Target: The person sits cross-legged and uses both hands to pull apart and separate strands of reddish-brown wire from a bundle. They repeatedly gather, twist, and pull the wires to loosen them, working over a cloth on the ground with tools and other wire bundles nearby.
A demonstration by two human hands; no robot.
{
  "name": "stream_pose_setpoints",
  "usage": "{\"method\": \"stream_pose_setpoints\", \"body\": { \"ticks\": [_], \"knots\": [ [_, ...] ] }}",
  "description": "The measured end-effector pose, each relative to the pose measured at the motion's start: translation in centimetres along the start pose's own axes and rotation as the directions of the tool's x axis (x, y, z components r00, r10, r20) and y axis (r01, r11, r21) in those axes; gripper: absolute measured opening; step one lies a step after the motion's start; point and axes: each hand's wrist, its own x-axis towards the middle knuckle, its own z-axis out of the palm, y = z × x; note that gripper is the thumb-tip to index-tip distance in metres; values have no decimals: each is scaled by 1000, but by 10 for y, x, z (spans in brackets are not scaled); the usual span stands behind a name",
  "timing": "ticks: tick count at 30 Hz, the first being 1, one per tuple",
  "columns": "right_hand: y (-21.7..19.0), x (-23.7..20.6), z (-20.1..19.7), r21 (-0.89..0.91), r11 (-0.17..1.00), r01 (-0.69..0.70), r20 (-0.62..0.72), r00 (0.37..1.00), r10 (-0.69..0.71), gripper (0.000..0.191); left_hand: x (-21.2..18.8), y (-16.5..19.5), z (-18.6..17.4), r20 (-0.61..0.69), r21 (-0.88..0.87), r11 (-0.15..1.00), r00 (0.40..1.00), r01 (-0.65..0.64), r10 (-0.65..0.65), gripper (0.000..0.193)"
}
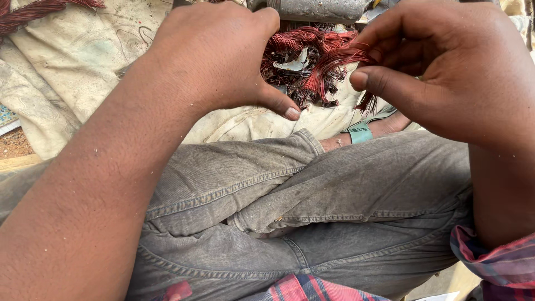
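Observation:
A tangled bundle of reddish copper winding wire lies on a dirty cream cloth in front of my crossed legs. My right hand pinches a curved bunch of the red wire strands between thumb and fingers. My left hand is closed over the left side of the wire bundle, thumb pointing right; what its fingers grip is hidden behind the hand.
My legs in grey jeans fill the lower view. A teal sandal strap shows on my foot. A grey metal cylinder lies at the top edge behind the wire. More red wire sits top left.

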Motion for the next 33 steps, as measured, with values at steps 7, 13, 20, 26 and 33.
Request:
{"method": "stream_pose_setpoints", "body": {
  "ticks": [7, 13, 20, 26, 33],
  "knots": [
    [-1, 9, 22, -47, 967, 252, -95, 962, -256, 17, -1, 2, -6, 183, -193, 981, 980, -36, 72, 112],
    [0, 16, 31, -86, 957, 276, -117, 952, -284, 13, 0, 1, -3, 255, -280, 959, 966, 35, 39, 93],
    [4, 21, 41, 63, 987, 150, -72, 987, -146, 18, 5, -3, 7, 26, -220, 975, 1000, 5, 0, 32],
    [6, 22, 47, -30, 932, 362, -130, 923, -363, 18, 2, -2, 12, -126, -148, 989, 992, 14, -33, 34],
    [-9, 23, 45, -48, 995, 90, -113, 989, -95, 12, 3, -4, 7, -92, -156, 987, 995, 26, -40, 29]
  ]
}}
